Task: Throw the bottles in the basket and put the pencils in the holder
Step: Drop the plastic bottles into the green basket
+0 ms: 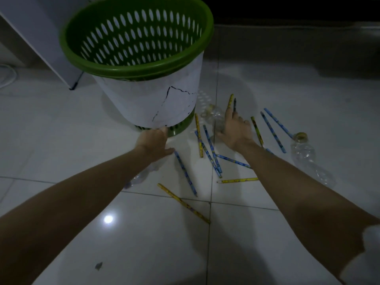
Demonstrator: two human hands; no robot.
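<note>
A green perforated basket (181, 48) wrapped in white paper stands on the floor ahead. My left hand (155, 141) reaches to its base with the fingers apart and nothing in them; a clear bottle (141, 176) lies partly hidden under that wrist. My right hand (235, 130) is spread open, its thumb side touching a second clear bottle (212, 115) that lies beside the basket. A third clear bottle (304, 155) lies at the right. Several blue and yellow pencils (209, 149) are scattered on the floor around my right hand. No pencil holder is in view.
The floor is glossy white tile (82, 140). A white cabinet corner (51, 48) stands left of the basket, with a white cable (8, 77) at the far left. A dark band of furniture (287, 9) runs along the back.
</note>
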